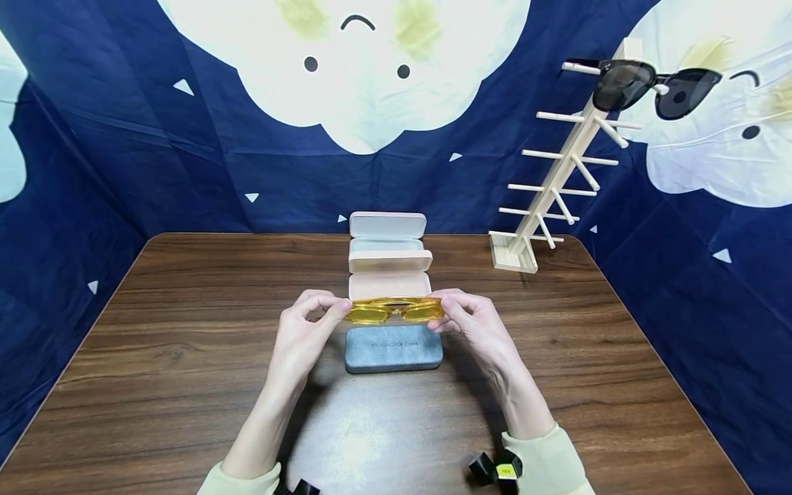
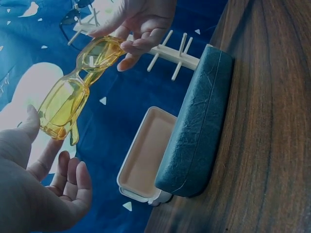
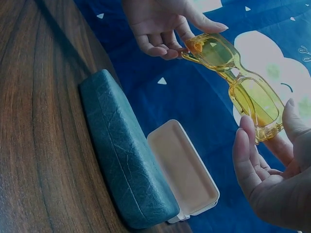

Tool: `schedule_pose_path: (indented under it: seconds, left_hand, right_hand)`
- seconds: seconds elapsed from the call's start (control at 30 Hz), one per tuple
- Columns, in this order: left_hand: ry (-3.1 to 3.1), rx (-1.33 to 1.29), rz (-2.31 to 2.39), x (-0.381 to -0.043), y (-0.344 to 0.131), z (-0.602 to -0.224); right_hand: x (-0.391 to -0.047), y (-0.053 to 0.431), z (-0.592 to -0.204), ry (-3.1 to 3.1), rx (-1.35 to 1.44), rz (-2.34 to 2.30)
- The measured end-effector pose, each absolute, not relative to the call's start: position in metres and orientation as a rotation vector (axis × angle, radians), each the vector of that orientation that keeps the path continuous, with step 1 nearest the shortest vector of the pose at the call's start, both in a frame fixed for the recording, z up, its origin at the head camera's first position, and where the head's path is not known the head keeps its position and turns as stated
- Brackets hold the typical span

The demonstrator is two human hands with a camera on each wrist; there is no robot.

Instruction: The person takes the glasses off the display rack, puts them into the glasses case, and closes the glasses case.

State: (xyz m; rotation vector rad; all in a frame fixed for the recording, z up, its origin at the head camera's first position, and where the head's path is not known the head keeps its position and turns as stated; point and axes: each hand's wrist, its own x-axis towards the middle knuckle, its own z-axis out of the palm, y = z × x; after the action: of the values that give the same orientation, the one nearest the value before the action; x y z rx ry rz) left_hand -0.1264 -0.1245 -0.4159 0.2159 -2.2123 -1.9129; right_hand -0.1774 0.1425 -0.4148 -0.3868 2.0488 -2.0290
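Both hands hold a pair of yellow see-through sunglasses level above the table, one hand at each end. The left hand pinches one end between thumb and fingers. At the other end, the right hand pinches the frame near its hinge. In the left wrist view, the temples of the yellow sunglasses lie folded behind the lenses. Just below the hands, a closed blue-grey glasses case with lettering on its lid lies on the table. Behind it, pale pink glasses cases stand with lids raised.
The brown wooden table carries a wooden glasses rack with several pegs at the back right. Black sunglasses hang on its top. A dark blue cloth with white cloud faces hangs behind the table and at its sides.
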Motion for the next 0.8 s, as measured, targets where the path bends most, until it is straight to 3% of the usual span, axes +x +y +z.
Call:
schedule_pose_path:
  seconds: [0.8]
  left_hand:
    - [-2.262, 0.193, -1.904, -0.1267, -0.1228, -0.4155]
  right_hand:
    - [-0.1809, 0.1474, -0.4155, 2.067, -0.338, -2.013]
